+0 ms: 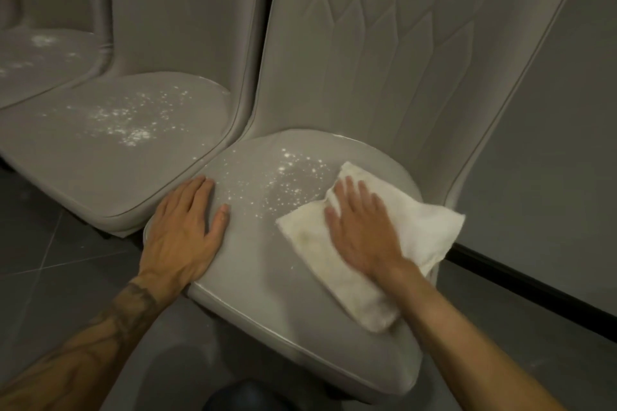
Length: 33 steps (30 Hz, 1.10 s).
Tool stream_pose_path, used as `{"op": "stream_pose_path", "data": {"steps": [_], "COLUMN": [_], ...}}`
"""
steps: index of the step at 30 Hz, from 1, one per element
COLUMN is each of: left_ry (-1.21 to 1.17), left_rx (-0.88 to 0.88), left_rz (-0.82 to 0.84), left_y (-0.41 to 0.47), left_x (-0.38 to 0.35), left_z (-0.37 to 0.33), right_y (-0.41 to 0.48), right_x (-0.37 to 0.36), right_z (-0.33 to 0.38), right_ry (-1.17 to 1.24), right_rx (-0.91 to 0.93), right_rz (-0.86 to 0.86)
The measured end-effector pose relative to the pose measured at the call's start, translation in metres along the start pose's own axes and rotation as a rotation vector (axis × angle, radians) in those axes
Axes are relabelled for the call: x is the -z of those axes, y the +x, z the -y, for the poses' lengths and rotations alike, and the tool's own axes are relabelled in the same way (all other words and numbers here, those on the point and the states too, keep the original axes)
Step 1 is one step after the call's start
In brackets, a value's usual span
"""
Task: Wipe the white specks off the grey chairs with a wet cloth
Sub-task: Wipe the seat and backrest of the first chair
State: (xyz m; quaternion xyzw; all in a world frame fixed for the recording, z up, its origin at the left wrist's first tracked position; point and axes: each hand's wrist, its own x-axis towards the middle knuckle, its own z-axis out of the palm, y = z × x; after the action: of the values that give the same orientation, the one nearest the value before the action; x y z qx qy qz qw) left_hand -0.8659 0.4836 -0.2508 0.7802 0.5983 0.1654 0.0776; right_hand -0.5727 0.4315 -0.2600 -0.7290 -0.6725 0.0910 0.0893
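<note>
Three grey chairs stand side by side. The nearest chair [267, 294] has white specks [287, 180] scattered over the back-middle of its seat. My right hand [362, 230] lies flat, fingers straight, pressing a folded white cloth [424, 233] onto the right side of that seat, just right of the specks. My left hand [187, 230] rests flat on the seat's left edge. The middle chair [83, 157] carries a patch of white specks [130, 120] on its seat. The far left chair [20, 77] shows specks [43, 42] as well.
A grey wall panel [551, 143] with a dark skirting strip [534, 287] runs along the right of the nearest chair. Dark grey floor tiles [60, 260] lie in front of the chairs. A dark rounded object [243, 397] shows at the bottom edge.
</note>
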Motion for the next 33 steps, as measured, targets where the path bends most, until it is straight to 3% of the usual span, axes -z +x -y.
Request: {"op": "stream_pose_path", "data": {"steps": [2, 4, 8, 11, 15, 17, 21, 24, 29, 31, 33], "left_ry": [-0.014, -0.012, 0.014, 0.015, 0.013, 0.006, -0.035, -0.064, -0.084, 0.005, 0.046], "left_rx": [0.002, 0.015, 0.031, 0.016, 0.000, 0.001, -0.006, -0.010, -0.044, -0.093, -0.070], "left_rz": [0.004, 0.002, 0.012, 0.020, 0.023, 0.019, 0.047, 0.067, 0.065, 0.024, 0.015], "left_y": [-0.001, -0.002, -0.001, 0.000, 0.000, 0.000, 0.000, 0.001, 0.004, 0.005, 0.012], "left_x": [0.001, 0.001, 0.002, 0.002, 0.000, 0.001, 0.003, 0.007, 0.013, 0.015, 0.018], "left_z": [0.000, -0.001, -0.003, -0.003, 0.000, 0.000, 0.001, 0.002, 0.015, 0.026, 0.037], "right_y": [-0.033, -0.037, 0.010, 0.015, -0.052, -0.077, -0.042, -0.022, -0.073, -0.063, -0.038], "right_x": [-0.009, -0.002, 0.019, 0.018, -0.012, -0.016, 0.006, 0.016, -0.021, -0.016, -0.008], "right_z": [0.007, -0.007, -0.039, -0.016, 0.038, 0.044, 0.017, 0.036, 0.108, 0.090, 0.060], "right_ry": [0.030, 0.038, -0.067, -0.043, 0.031, 0.053, -0.027, -0.008, -0.020, -0.030, -0.059], "right_rx": [0.149, 0.163, -0.065, -0.152, 0.134, 0.185, -0.068, -0.257, 0.040, 0.061, -0.030], "right_rz": [-0.004, 0.013, 0.010, -0.002, -0.019, -0.002, 0.014, 0.010, 0.051, 0.047, 0.013]}}
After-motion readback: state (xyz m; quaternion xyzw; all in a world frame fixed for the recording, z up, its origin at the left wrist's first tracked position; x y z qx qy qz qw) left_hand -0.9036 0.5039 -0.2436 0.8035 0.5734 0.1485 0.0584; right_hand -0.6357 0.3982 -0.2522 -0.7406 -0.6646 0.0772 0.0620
